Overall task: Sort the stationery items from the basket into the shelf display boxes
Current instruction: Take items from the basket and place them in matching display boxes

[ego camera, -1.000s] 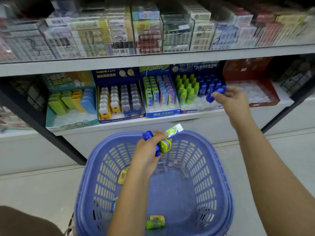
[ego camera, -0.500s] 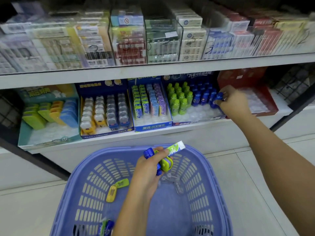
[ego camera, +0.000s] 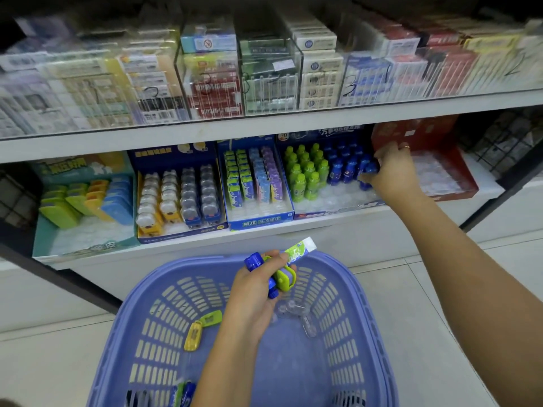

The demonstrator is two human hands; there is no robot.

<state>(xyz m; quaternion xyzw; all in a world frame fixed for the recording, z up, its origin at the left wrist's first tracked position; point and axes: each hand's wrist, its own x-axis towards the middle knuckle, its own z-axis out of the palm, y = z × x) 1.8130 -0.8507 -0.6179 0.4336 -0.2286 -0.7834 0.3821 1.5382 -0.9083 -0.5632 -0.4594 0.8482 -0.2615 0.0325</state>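
Blue bottle, held out before the lower shelf a second ago, now stands among its fellows in the bottle box, right of the shelf's middle. The right hand still has its grip curled on it, so this item is nearly placed. The left hand keeps its grip clamped on a second bottle, a tube and a green case over the basket. Legible writing: "30" on that box's header, and handwritten 2 and 3 on the clear cases above.
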